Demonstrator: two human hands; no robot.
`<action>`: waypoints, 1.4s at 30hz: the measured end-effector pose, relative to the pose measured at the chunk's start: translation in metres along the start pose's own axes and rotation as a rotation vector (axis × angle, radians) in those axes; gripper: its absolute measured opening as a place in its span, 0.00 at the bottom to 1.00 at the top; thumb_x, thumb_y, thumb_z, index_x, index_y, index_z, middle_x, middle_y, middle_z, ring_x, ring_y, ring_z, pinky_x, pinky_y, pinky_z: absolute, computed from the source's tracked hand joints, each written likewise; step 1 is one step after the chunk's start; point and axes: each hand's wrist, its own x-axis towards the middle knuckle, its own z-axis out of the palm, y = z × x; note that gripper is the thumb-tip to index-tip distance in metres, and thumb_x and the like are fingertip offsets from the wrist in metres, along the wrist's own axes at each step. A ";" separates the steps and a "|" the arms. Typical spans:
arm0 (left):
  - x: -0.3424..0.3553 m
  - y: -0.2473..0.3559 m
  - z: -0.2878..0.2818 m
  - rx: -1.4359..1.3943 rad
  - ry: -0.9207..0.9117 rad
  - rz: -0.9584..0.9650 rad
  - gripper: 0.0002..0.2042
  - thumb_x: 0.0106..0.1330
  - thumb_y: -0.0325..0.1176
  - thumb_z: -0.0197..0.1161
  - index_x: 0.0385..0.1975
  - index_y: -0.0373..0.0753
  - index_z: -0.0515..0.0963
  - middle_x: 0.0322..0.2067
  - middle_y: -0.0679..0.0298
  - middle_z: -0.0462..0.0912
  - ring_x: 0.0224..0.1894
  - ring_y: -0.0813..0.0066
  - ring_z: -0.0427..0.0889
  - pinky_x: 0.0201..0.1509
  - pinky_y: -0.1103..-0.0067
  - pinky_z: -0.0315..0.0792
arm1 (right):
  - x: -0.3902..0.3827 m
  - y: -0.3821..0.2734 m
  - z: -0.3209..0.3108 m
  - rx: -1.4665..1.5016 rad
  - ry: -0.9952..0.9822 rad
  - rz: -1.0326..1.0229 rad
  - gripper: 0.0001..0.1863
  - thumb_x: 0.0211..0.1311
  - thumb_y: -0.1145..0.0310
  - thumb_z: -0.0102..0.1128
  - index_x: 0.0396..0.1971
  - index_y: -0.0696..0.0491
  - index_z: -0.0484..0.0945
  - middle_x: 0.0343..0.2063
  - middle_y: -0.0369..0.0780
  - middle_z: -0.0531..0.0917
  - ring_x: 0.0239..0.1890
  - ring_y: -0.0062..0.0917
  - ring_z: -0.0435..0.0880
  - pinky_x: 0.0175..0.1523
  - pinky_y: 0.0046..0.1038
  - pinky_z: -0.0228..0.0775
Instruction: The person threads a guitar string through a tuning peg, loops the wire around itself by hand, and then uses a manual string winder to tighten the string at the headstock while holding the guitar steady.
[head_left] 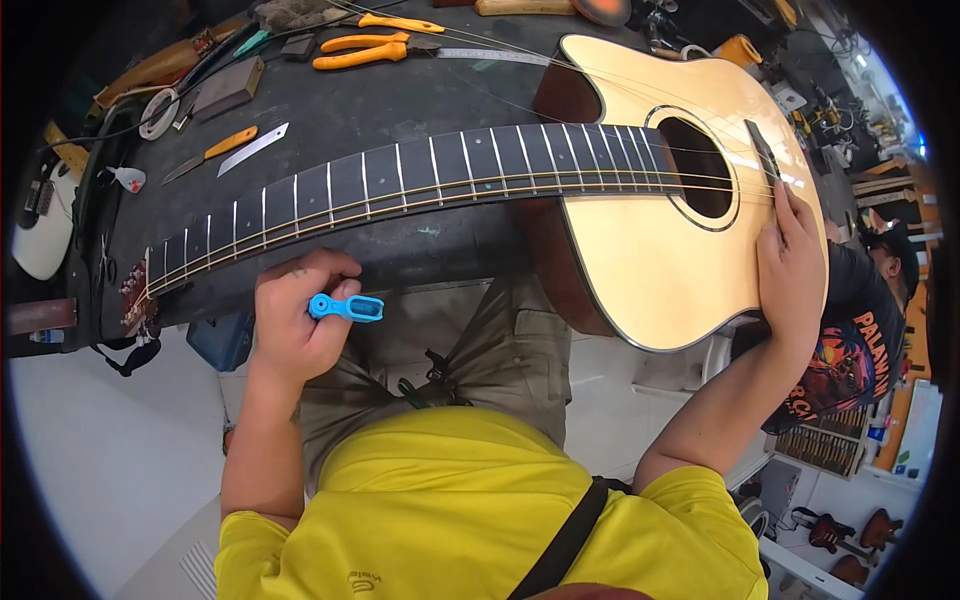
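An acoustic guitar [640,240] with a pale top lies across the workbench, its neck pointing left. Along the near side of the fretboard [400,175] run a few strings, while thin loose ones trail over the far side of the body. My left hand [300,305] is closed around a blue string winder [347,308], just in front of the neck. On the guitar top, my right hand [792,255] lies with fingers stretched toward the near end of the dark bridge [762,150]. Its fingertips touch the string ends there; whether they grip anything is hidden.
Orange-handled pliers [365,50], an orange-handled knife [225,145], a metal blade [253,150] and a steel ruler [495,56] lie on the dark workbench [330,110]. A roll of tape [159,113] sits far left. Another person [850,330] is at the right.
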 end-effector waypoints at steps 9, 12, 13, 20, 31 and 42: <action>0.001 0.000 0.001 -0.005 0.024 0.000 0.03 0.64 0.21 0.68 0.36 0.31 0.85 0.27 0.56 0.85 0.25 0.63 0.84 0.33 0.76 0.76 | -0.001 0.008 0.005 -0.031 0.076 -0.089 0.29 0.77 0.70 0.52 0.75 0.59 0.77 0.69 0.51 0.82 0.64 0.46 0.86 0.70 0.38 0.76; 0.001 0.000 0.002 0.004 0.004 0.045 0.04 0.64 0.19 0.65 0.37 0.27 0.84 0.30 0.56 0.86 0.23 0.74 0.79 0.30 0.79 0.70 | 0.000 0.006 0.003 -0.040 0.023 -0.066 0.27 0.82 0.69 0.52 0.76 0.57 0.75 0.70 0.49 0.81 0.69 0.43 0.83 0.74 0.35 0.72; 0.001 0.001 0.004 -0.009 0.025 0.028 0.04 0.64 0.20 0.67 0.37 0.30 0.85 0.27 0.56 0.84 0.24 0.69 0.81 0.31 0.77 0.72 | 0.001 0.004 0.002 -0.038 0.021 -0.069 0.27 0.82 0.69 0.52 0.76 0.57 0.75 0.70 0.49 0.81 0.69 0.43 0.83 0.74 0.35 0.72; 0.002 0.002 0.003 -0.007 0.047 0.015 0.04 0.65 0.22 0.71 0.38 0.33 0.85 0.23 0.56 0.82 0.24 0.63 0.82 0.31 0.74 0.74 | 0.000 0.007 0.000 -0.009 -0.020 -0.066 0.27 0.82 0.70 0.53 0.77 0.57 0.76 0.68 0.50 0.83 0.67 0.44 0.84 0.71 0.35 0.74; -0.041 0.019 -0.025 -0.019 0.185 -0.055 0.10 0.70 0.24 0.72 0.49 0.34 0.85 0.32 0.56 0.85 0.30 0.65 0.83 0.38 0.74 0.76 | 0.011 0.002 -0.001 0.279 0.050 -0.207 0.16 0.74 0.71 0.67 0.58 0.59 0.84 0.56 0.46 0.88 0.63 0.37 0.85 0.71 0.34 0.72; -0.143 -0.019 -0.154 0.255 0.841 -0.650 0.09 0.69 0.26 0.74 0.48 0.36 0.88 0.32 0.70 0.89 0.34 0.86 0.83 0.41 0.81 0.77 | 0.024 0.013 0.023 0.169 0.059 -0.168 0.13 0.80 0.67 0.66 0.56 0.57 0.85 0.53 0.42 0.87 0.56 0.34 0.84 0.62 0.35 0.74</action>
